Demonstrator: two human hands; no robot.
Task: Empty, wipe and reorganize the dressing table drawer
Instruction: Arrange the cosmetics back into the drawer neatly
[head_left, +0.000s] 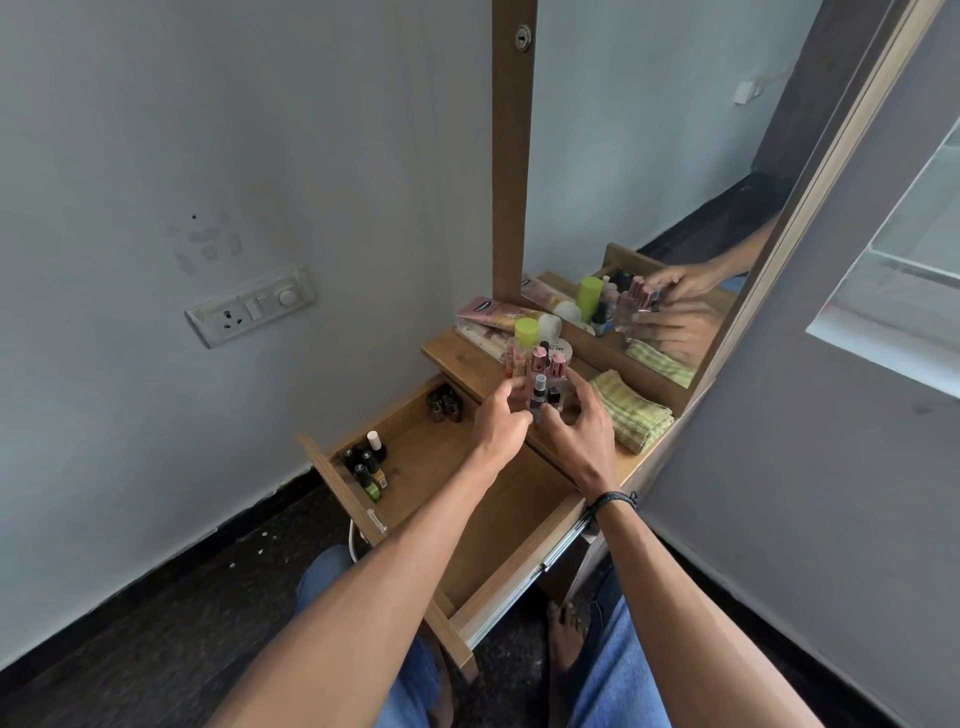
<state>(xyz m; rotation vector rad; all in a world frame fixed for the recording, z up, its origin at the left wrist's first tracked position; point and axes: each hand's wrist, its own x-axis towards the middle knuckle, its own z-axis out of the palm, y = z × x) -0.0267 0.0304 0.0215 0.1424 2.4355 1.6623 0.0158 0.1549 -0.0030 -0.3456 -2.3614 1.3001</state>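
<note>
Grey wall behind dressing table (462, 358). Drawer (426, 467) open, nail polishes (368, 465) in left corner. Left hand (501, 428), right hand (579, 431) curl round small bottles (543, 384) over tabletop; cloth (631, 410) beside. Likely reorganizing; next: lower cluster together, upright.

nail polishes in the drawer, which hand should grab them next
Left, likely: nail polishes sit at the left of the drawer, nearer the left hand than the right hand; both hold bottles.

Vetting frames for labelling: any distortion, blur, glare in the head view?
Head view: wide-angle distortion tilts the brown wooden mirror post; light soft, even, no glare; small pink-capped bottles held by left hand and right hand slightly blurred, labels unreadable.
</note>
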